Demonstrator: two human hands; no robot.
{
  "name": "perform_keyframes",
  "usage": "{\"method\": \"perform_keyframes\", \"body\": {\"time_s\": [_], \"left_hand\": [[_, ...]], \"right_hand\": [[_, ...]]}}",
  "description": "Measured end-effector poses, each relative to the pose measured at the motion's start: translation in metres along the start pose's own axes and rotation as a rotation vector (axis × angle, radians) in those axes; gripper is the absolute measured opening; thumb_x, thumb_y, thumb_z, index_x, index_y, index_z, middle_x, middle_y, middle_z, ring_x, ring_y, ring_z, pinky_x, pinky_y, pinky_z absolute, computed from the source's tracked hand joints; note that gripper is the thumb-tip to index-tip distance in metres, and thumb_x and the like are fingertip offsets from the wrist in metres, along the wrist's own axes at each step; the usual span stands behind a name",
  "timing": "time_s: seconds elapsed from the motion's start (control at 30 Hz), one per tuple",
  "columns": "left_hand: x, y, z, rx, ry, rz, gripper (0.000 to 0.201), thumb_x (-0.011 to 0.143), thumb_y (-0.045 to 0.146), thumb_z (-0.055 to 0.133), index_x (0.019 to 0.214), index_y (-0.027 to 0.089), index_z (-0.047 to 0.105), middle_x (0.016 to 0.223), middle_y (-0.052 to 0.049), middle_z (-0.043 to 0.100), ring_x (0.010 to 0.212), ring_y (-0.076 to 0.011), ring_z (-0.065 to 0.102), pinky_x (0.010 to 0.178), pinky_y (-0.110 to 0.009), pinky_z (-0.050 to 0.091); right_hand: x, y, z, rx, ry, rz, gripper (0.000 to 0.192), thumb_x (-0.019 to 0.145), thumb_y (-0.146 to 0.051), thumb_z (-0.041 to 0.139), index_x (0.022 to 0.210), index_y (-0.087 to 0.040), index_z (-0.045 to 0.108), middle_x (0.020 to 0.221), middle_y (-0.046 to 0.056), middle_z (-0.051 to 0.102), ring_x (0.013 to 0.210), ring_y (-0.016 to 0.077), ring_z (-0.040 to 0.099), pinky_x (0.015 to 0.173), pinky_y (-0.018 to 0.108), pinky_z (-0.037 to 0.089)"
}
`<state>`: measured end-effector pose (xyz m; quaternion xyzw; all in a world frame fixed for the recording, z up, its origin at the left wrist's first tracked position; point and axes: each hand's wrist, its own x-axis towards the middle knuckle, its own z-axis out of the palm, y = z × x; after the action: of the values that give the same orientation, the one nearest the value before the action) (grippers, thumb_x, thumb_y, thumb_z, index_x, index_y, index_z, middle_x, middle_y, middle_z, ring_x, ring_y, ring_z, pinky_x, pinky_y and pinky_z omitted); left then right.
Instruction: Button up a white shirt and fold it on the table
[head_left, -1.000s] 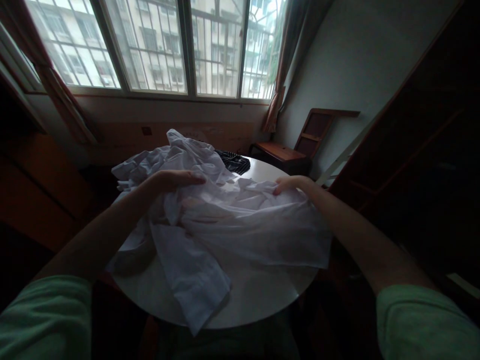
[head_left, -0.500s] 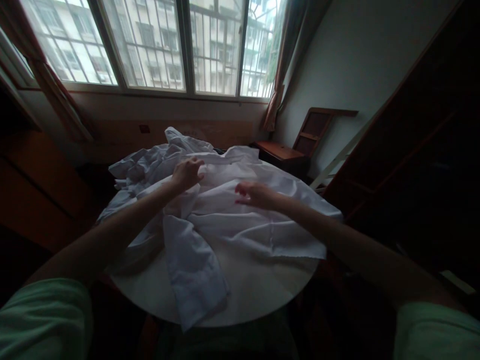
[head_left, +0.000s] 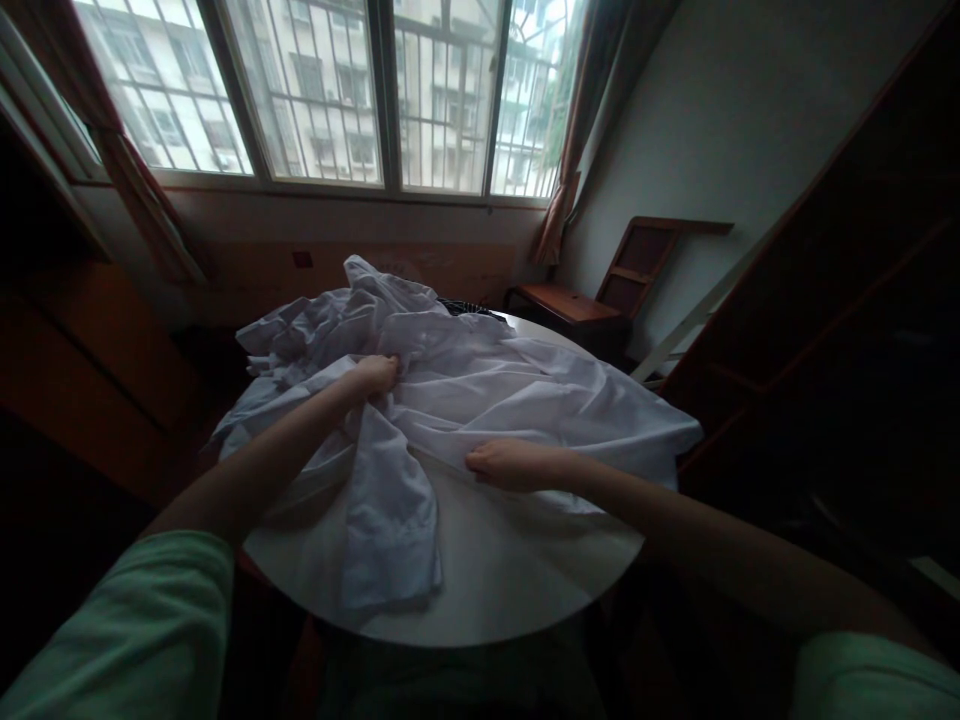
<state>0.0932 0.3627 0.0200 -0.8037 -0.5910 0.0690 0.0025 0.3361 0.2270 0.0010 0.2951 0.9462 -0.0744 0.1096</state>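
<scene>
A white long-sleeved garment (head_left: 487, 385) lies spread and creased across a round, pale table (head_left: 510, 580). One sleeve (head_left: 390, 510) points toward me over the tabletop. My left hand (head_left: 377, 374) is closed on the cloth just above where that sleeve begins. Lower and to the right, my right hand (head_left: 514, 466) pinches the garment along its near edge. The fingertips of both hands are partly hidden by the hands and folds. More white cloth (head_left: 307, 330) is bunched at the table's far left.
Something dark and striped (head_left: 469, 307) shows behind the cloth at the table's far edge. A wooden chair (head_left: 574, 300) stands at the back right near the wall. A barred window (head_left: 322, 100) with tied curtains (head_left: 142, 200) fills the far side. Dark furniture flanks both sides.
Both hands have come down onto the cloth and closed on it; the right moved toward me. The garment's far edge has shifted nearer, uncovering some far tabletop and the dark striped thing.
</scene>
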Motion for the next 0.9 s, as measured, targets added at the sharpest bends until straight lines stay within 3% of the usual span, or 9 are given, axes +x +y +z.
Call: {"method": "perform_keyframes", "body": {"time_s": [0.1, 0.2, 0.3, 0.37, 0.5, 0.6, 0.67, 0.77, 0.9], "left_hand": [[0.011, -0.005, -0.004, 0.023, 0.112, 0.016, 0.035, 0.080, 0.015, 0.042, 0.114, 0.013, 0.052, 0.109, -0.017, 0.061, 0.098, -0.0247, 0.059, 0.079, -0.030, 0.044], [0.016, -0.013, -0.007, 0.061, 0.223, -0.016, 0.033, 0.082, 0.013, 0.038, 0.111, 0.012, 0.054, 0.105, -0.017, 0.062, 0.098, -0.0243, 0.059, 0.080, -0.030, 0.044], [0.016, -0.019, -0.005, 0.071, 0.212, -0.032, 0.034, 0.080, 0.012, 0.041, 0.112, 0.012, 0.053, 0.103, -0.018, 0.061, 0.100, -0.0257, 0.057, 0.082, -0.032, 0.044], [0.015, -0.020, -0.004, 0.078, 0.218, -0.021, 0.038, 0.078, 0.011, 0.043, 0.115, 0.013, 0.052, 0.107, -0.017, 0.059, 0.101, -0.0269, 0.056, 0.082, -0.034, 0.045], [-0.003, -0.007, -0.007, 0.037, 0.423, 0.048, 0.033, 0.079, 0.013, 0.044, 0.109, 0.014, 0.055, 0.114, -0.015, 0.055, 0.104, -0.0271, 0.053, 0.086, -0.037, 0.042], [-0.044, 0.011, -0.007, -0.109, 0.516, 0.247, 0.028, 0.083, 0.025, 0.045, 0.107, 0.016, 0.056, 0.113, -0.010, 0.056, 0.100, -0.0217, 0.055, 0.085, -0.032, 0.044], [-0.083, 0.023, -0.001, -0.195, 0.427, 0.447, 0.028, 0.085, 0.035, 0.046, 0.104, 0.019, 0.058, 0.106, -0.006, 0.059, 0.092, -0.0175, 0.058, 0.079, -0.028, 0.046], [-0.139, 0.036, 0.019, -0.144, 0.283, 0.682, 0.036, 0.080, 0.041, 0.054, 0.111, 0.024, 0.055, 0.111, -0.004, 0.058, 0.098, -0.0189, 0.056, 0.085, -0.031, 0.043], [-0.179, 0.035, 0.053, -0.067, 0.342, 0.658, 0.041, 0.084, 0.024, 0.050, 0.124, 0.025, 0.044, 0.129, -0.006, 0.047, 0.115, -0.0212, 0.045, 0.097, -0.037, 0.035]], "right_hand": [[-0.021, -0.003, -0.007, 0.134, -0.171, -0.007, 0.007, 0.079, -0.014, 0.051, 0.079, -0.014, 0.058, 0.071, 0.000, 0.055, 0.060, 0.0102, 0.045, 0.055, 0.022, 0.034], [-0.043, -0.018, -0.012, 0.375, -0.551, -0.132, 0.003, 0.074, -0.010, 0.058, 0.073, -0.013, 0.057, 0.064, -0.004, 0.051, 0.058, 0.0075, 0.044, 0.056, 0.019, 0.034], [-0.061, -0.032, -0.016, 0.640, -0.855, -0.194, 0.004, 0.075, -0.014, 0.060, 0.073, -0.011, 0.058, 0.061, -0.005, 0.050, 0.059, 0.0070, 0.048, 0.057, 0.017, 0.036], [-0.065, -0.035, -0.020, 0.714, -0.750, -0.110, 0.009, 0.079, -0.020, 0.057, 0.079, -0.011, 0.059, 0.064, -0.003, 0.053, 0.061, 0.0075, 0.050, 0.058, 0.017, 0.037], [-0.051, -0.030, -0.022, 0.507, -0.100, 0.031, 0.021, 0.086, -0.031, 0.049, 0.087, -0.013, 0.059, 0.079, 0.003, 0.059, 0.068, 0.0100, 0.052, 0.062, 0.020, 0.037], [-0.028, -0.027, -0.014, 0.216, 0.291, 0.186, 0.027, 0.087, -0.038, 0.047, 0.093, -0.014, 0.056, 0.090, 0.008, 0.060, 0.076, 0.0143, 0.054, 0.064, 0.023, 0.037], [-0.012, -0.026, -0.006, 0.119, 0.328, 0.296, 0.036, 0.085, -0.047, 0.045, 0.094, -0.014, 0.056, 0.090, 0.009, 0.061, 0.077, 0.0175, 0.056, 0.063, 0.025, 0.037], [0.006, -0.020, 0.006, 0.091, 0.188, 0.335, 0.040, 0.085, -0.051, 0.042, 0.088, -0.014, 0.058, 0.084, 0.010, 0.064, 0.074, 0.0199, 0.059, 0.059, 0.025, 0.036], [0.014, -0.013, 0.018, 0.035, 0.168, 0.234, 0.028, 0.089, -0.033, 0.038, 0.086, -0.015, 0.058, 0.088, 0.009, 0.065, 0.079, 0.0183, 0.061, 0.062, 0.023, 0.036]]}}
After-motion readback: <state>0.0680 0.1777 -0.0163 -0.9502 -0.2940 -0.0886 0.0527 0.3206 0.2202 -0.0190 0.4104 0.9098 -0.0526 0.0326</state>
